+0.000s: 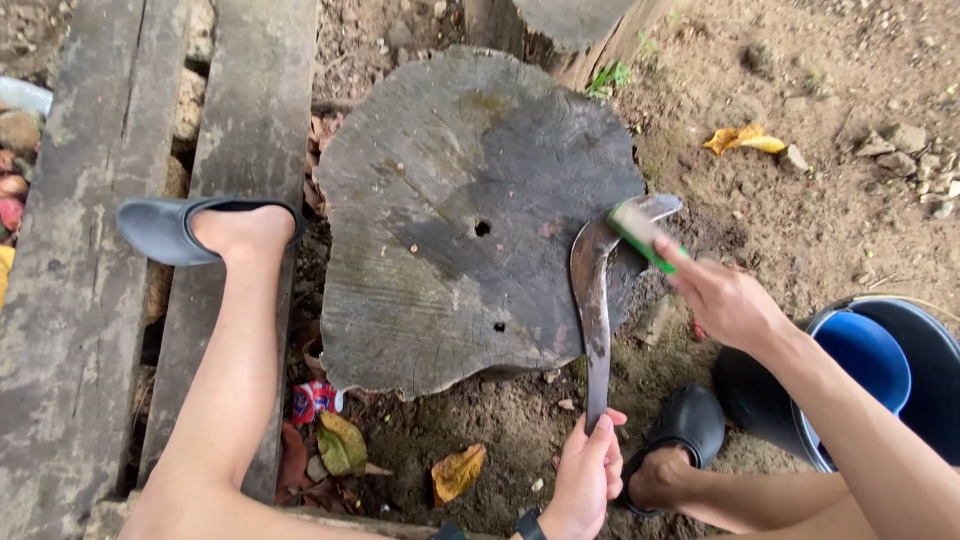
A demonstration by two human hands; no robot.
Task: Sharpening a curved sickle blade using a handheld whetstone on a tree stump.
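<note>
1. One small crumpled wrapper [316,399] lies on the ground, just beside the lower left edge of the tree stump [440,200], among dry leaves [342,445]. It is red, white and blue, and its shape is irregular.
2. No labels, signs or screens are visible.

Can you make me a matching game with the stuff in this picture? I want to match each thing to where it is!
Things:
1. curved blade
2. green pad
3. blue scoop
4. yellow leaf

Places:
A. inside the black bucket
B. on the dirt, beyond the stump
C. in the right hand
D. gripped by the left hand, lying on the stump

Pairs: 1-D, 2-C, 3-A, 4-B
</note>
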